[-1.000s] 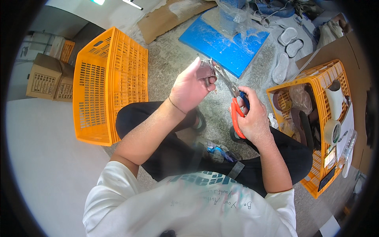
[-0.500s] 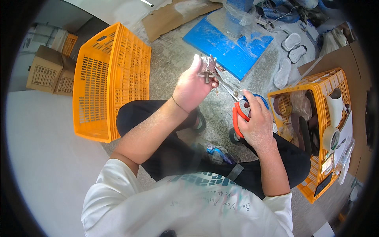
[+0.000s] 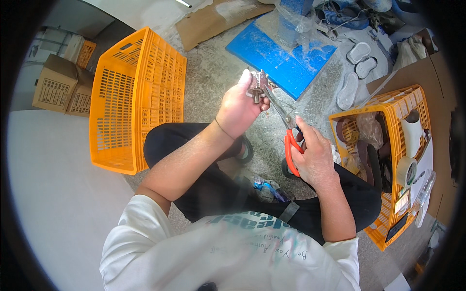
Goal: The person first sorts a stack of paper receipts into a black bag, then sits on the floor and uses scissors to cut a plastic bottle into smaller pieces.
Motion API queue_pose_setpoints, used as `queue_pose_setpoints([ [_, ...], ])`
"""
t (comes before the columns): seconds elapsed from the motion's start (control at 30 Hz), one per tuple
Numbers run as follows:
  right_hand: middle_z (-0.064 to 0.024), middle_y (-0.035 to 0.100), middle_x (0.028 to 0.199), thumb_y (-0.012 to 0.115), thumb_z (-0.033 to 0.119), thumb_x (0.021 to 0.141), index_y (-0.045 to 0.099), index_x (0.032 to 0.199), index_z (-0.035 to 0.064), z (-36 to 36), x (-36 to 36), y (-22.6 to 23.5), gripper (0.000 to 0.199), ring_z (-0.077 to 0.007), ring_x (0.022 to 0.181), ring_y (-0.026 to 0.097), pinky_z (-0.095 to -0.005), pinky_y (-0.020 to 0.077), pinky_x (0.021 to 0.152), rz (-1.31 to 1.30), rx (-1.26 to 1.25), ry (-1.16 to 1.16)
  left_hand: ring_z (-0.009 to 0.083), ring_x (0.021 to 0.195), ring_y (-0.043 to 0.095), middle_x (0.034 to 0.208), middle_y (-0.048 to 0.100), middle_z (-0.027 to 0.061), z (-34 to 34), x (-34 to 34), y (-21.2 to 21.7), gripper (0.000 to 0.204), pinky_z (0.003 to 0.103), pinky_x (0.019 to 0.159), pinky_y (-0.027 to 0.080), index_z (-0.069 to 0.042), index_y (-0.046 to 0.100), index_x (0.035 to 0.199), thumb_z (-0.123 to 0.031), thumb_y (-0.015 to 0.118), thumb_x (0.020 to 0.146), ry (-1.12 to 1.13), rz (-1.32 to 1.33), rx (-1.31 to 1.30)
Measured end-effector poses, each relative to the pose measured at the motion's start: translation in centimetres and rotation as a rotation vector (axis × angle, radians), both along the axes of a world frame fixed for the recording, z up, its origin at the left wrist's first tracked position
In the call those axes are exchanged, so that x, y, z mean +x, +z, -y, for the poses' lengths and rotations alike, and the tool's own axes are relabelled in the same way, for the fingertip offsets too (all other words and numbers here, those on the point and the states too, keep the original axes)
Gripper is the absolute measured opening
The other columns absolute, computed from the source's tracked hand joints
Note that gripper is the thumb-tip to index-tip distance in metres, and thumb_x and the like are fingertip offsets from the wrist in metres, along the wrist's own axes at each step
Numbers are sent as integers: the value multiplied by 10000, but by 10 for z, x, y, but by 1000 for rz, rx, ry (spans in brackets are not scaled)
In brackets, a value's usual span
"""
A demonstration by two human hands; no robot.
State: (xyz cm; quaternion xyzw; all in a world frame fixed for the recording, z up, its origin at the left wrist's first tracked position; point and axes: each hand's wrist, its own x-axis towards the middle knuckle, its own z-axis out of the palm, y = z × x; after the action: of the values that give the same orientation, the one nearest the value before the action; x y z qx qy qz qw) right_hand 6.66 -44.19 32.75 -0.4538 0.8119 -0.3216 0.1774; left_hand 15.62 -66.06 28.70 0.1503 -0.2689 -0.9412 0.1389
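Observation:
My left hand (image 3: 236, 107) is closed around a small drum-shaped part (image 3: 257, 82), brownish on its side, with a short metal shaft pointing toward me. In my right hand (image 3: 314, 157) is a pair of long-nosed pliers (image 3: 291, 148) with red handles. Its jaws reach up to the right side of the drum-shaped part and seem to touch it. Whether the jaws grip anything is too small to tell. My right fingers wrap the far handle and partly hide it.
A tall yellow crate (image 3: 160, 97) stands at my left. Another yellow crate (image 3: 388, 102) at my right holds brown strips and plastic, with a tape roll (image 3: 406, 170) on its side. Ahead lie a dusty blue board (image 3: 286, 63) and pale shoe soles (image 3: 347, 90). Cardboard boxes (image 3: 54, 87) sit far left.
The pliers have turned more upright, with their jaws now along the drum-shaped part's right side. My right hand has shifted slightly down and left. A blue thing beside it no longer shows.

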Motion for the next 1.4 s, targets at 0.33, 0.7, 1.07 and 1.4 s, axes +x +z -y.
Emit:
queue_pose_setpoints([
  [0.33, -187, 704, 1012, 739, 148, 874, 581, 1316, 6, 1, -1, 5, 491, -260, 845, 697, -359, 538, 759, 457, 74, -75, 155, 909, 591, 1008, 666, 52, -6, -2, 2, 370, 319, 816, 465, -105, 642, 1118, -446, 521, 1036, 63, 41, -18],
  [0.7, -162, 651, 931, 731, 96, 822, 585, 1282, -8, 6, 0, 2, 494, -323, 821, 670, -417, 537, 720, 87, -46, -73, 155, 905, 591, 1022, 673, 54, -5, 0, 0, 365, 328, 825, 450, -121, 642, 1109, -450, 496, 1046, 86, 56, -82],
  [1.07, -139, 692, 978, 808, 160, 821, 599, 1315, 2, 7, -4, 13, 559, -161, 817, 651, -301, 528, 733, 272, 30, -104, 156, 946, 581, 1061, 668, 49, -10, -3, 4, 386, 336, 874, 437, -104, 644, 1154, -444, 494, 1050, 176, 99, -141],
  [1.4, -132, 688, 992, 787, 183, 851, 580, 1323, -2, 11, 3, 8, 547, -187, 827, 655, -317, 526, 746, 276, 33, -108, 165, 945, 572, 1066, 662, 66, -13, -2, 1, 386, 337, 872, 431, -84, 626, 1166, -420, 464, 1066, 223, 55, -213],
])
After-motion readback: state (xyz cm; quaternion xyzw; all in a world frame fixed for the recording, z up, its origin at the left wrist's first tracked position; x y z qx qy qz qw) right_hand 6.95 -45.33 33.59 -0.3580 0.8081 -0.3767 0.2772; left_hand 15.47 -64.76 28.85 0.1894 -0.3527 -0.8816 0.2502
